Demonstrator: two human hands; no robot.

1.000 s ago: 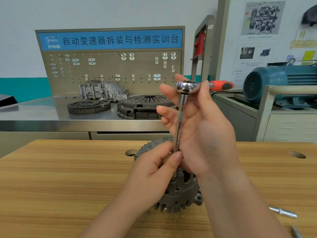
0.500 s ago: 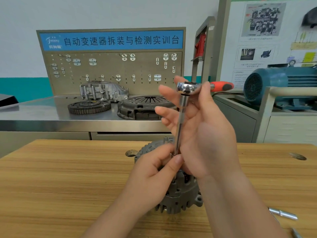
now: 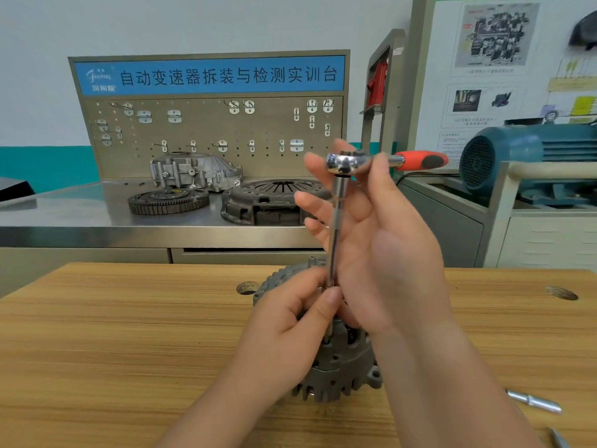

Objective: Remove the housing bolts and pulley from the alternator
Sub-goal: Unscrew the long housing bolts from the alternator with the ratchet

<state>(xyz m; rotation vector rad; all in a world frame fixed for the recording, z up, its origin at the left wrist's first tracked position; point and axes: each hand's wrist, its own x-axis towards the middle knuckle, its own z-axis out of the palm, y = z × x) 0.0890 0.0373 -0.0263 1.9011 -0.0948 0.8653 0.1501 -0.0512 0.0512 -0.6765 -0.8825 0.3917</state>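
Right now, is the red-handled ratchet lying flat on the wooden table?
No, the ratchet sits atop an upright extension bar over the alternator, held by the left hand and right hand.

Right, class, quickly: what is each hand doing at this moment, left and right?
Left hand: closed, pinching the bar of the wrench low down, by the alternator.
Right hand: closed, holding the wrench at its head.

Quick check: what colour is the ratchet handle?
The ratchet handle is red-orange with a dark patch near its end; the head view shows it.
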